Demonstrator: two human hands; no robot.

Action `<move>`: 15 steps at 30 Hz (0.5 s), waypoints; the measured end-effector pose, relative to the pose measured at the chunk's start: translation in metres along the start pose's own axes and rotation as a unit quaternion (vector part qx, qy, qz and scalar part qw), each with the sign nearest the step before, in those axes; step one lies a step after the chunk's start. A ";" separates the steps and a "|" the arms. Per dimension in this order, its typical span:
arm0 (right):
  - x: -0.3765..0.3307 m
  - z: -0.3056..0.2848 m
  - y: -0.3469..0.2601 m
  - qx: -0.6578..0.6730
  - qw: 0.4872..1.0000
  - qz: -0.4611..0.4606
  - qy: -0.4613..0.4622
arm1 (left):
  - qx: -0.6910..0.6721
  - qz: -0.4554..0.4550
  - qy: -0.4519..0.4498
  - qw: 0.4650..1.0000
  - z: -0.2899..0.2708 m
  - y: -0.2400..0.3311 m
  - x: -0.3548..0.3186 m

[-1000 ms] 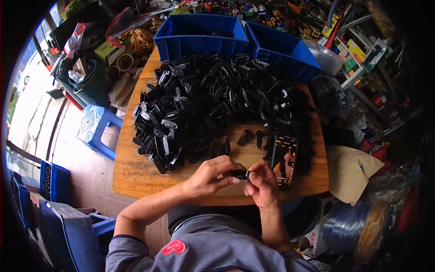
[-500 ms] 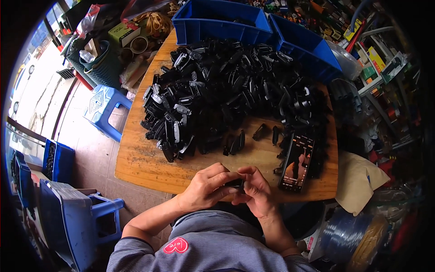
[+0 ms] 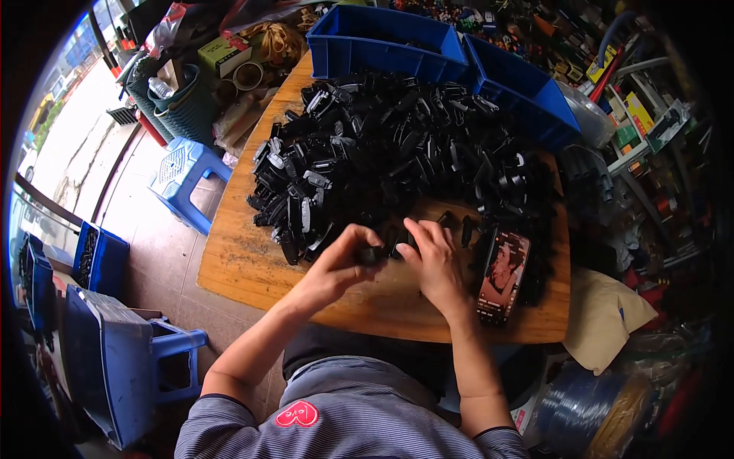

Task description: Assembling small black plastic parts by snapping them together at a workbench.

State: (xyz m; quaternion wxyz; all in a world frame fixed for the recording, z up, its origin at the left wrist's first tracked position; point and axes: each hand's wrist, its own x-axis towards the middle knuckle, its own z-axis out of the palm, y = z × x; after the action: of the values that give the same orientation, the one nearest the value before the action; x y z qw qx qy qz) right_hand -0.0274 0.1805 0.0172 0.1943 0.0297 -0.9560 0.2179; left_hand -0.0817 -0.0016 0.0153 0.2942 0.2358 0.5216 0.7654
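Note:
Both my hands are over the near part of the wooden table [image 3: 245,268], at the front of a big heap of small black plastic parts [image 3: 397,145], some with grey faces. My left hand [image 3: 340,268] is closed round a small black plastic part [image 3: 371,255], its end showing past the thumb and fingers. Close beside it, my right hand [image 3: 434,264] has its thumb and fingertips at another black part [image 3: 399,243] by the heap's front edge. Its grip is partly lost in the dark pieces behind.
A lit phone [image 3: 505,277] leans at the table's right side. Two blue bins [image 3: 386,57] [image 3: 524,96] stand behind the heap. Blue plastic stools [image 3: 183,183] [image 3: 177,359] are on the floor to the left. A beige bag [image 3: 604,317] and a wire spool [image 3: 585,405] lie at right.
My hands were together near the table's front edge, working a small black part. They have moved forward to the heap and apart, the left keeping a part. The phone's picture differs.

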 end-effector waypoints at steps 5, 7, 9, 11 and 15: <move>-0.022 0.004 -0.004 0.100 0.995 0.011 -0.024 | 0.339 0.099 0.022 0.935 -0.010 0.006 0.005; -0.029 0.001 -0.004 0.163 0.983 0.083 0.008 | 0.373 0.152 0.047 0.914 -0.009 -0.002 0.008; -0.032 -0.004 -0.010 0.168 0.975 0.133 0.054 | 0.480 0.247 -0.014 0.842 -0.011 -0.001 0.013; -0.035 -0.004 -0.008 0.149 0.979 0.120 0.066 | 0.515 0.256 0.017 0.818 -0.009 -0.001 0.013; -0.031 -0.010 -0.012 0.065 0.996 0.057 0.027 | 0.590 0.271 0.069 0.757 -0.003 0.004 0.010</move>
State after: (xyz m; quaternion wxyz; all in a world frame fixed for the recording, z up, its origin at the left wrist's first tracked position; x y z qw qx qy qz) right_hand 0.0065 0.1729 0.0188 0.2053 -0.0187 -0.9342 0.2913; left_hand -0.0922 0.0025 0.0187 -0.1600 0.4406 0.8030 0.3681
